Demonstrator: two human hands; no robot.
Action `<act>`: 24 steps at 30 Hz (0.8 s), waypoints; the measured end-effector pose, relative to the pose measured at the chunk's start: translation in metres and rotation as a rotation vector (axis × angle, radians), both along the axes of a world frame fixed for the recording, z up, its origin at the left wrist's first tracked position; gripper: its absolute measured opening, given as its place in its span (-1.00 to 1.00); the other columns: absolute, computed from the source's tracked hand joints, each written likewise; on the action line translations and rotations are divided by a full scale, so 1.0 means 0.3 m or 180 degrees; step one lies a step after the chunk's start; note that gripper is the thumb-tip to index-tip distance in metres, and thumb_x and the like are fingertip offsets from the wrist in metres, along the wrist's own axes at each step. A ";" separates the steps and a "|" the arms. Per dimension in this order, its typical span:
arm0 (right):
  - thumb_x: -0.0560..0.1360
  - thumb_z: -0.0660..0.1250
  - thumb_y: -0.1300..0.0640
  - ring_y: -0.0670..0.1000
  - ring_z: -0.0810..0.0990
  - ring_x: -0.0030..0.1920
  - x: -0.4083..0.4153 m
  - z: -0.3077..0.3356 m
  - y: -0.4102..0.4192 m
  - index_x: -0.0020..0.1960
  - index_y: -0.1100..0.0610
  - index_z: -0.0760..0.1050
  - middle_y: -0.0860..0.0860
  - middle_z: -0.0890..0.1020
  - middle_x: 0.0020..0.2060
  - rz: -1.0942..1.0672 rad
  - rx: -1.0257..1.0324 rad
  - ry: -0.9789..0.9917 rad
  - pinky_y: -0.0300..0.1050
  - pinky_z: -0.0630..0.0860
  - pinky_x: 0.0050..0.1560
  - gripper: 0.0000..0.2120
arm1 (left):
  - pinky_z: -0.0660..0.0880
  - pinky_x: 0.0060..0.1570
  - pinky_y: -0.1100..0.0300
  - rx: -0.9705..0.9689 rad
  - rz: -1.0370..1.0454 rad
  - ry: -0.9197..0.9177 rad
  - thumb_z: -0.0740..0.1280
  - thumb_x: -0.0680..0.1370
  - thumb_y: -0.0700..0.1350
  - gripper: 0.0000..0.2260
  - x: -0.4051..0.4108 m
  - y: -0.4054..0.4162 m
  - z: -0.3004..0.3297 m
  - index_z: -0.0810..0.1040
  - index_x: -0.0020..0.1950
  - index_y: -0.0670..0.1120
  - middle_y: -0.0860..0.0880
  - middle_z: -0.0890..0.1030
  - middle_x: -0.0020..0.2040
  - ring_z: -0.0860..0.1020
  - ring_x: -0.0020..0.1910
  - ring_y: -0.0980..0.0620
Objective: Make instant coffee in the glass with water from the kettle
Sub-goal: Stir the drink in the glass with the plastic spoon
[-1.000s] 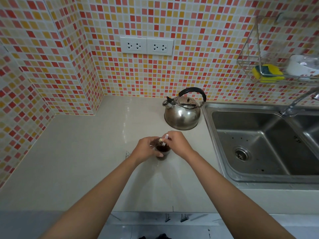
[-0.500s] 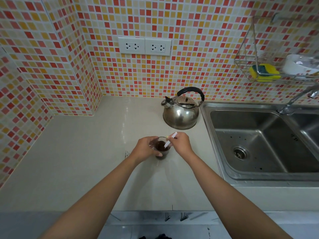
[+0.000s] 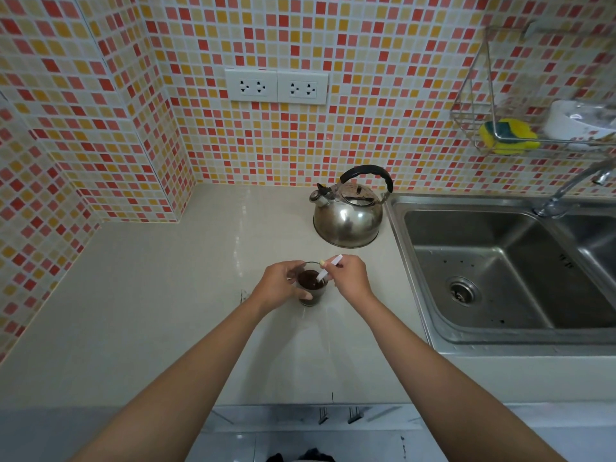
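A small clear glass (image 3: 311, 285) holding dark brown liquid stands on the pale countertop (image 3: 160, 295) in front of me. My left hand (image 3: 278, 284) wraps around its left side. My right hand (image 3: 350, 276) pinches a thin white stick (image 3: 328, 268) whose lower end dips into the liquid. A steel kettle (image 3: 348, 216) with a black handle stands behind the glass, its spout pointing left.
A steel sink (image 3: 500, 268) lies right of the kettle, with a tap (image 3: 573, 188) at its back. Above it a wire rack (image 3: 533, 128) holds a yellow sponge and a white container. Two wall sockets (image 3: 276, 86) sit in the tiled wall.
The white stick's top has swung from upright over the glass to leaning right, with my right hand shifting around the rim. My left hand and the glass stay in place.
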State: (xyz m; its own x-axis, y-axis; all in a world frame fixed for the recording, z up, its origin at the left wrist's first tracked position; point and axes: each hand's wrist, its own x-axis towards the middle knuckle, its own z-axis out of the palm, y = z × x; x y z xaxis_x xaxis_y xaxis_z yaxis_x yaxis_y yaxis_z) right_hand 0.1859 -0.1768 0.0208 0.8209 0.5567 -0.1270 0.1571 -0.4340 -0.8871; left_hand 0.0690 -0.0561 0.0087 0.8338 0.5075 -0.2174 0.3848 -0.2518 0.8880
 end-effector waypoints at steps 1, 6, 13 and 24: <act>0.46 0.38 0.19 -0.06 0.48 -0.44 0.001 -0.004 0.001 -0.28 0.25 0.62 0.08 0.58 -0.46 -0.0059 0.0011 0.0085 -0.19 0.38 -0.32 -0.82 | 0.49 0.22 0.15 -0.0011 0.0013 0.0007 0.61 0.18 -0.29 -0.34 -0.001 -0.001 0.000 0.56 0.27 -0.15 -0.06 0.63 0.14 0.58 0.16 -0.05; 0.39 0.44 0.20 -0.08 0.51 -0.44 -0.001 -0.009 0.006 -0.24 0.18 0.60 0.01 0.57 -0.47 -0.0156 0.0064 0.0223 -0.19 0.42 -0.33 -0.94 | 0.45 0.28 0.14 -0.0050 0.0083 0.0071 0.61 0.18 -0.30 -0.22 0.000 -0.007 0.006 0.46 0.38 -0.16 -0.09 0.59 0.23 0.55 0.21 -0.04; 0.38 0.48 0.13 0.00 0.47 -0.42 -0.013 -0.010 -0.017 -0.20 0.24 0.64 0.07 0.54 -0.47 -0.0143 -0.0031 0.0302 -0.08 0.41 -0.30 -0.84 | 0.46 0.20 0.23 -0.0024 0.0096 -0.0017 0.59 0.19 -0.35 -0.33 -0.019 -0.006 -0.005 0.54 0.28 -0.16 0.05 0.60 0.02 0.56 0.04 0.07; 0.40 0.45 0.17 -0.05 0.43 -0.51 -0.030 0.009 -0.034 -0.12 0.27 0.63 0.13 0.56 -0.42 -0.0121 -0.0045 0.0453 -0.27 0.39 -0.47 -0.84 | 0.48 0.16 0.20 -0.0002 0.0127 -0.0009 0.58 0.24 -0.36 -0.39 -0.035 0.006 0.000 0.53 0.27 -0.19 -0.08 0.63 0.08 0.60 0.08 -0.02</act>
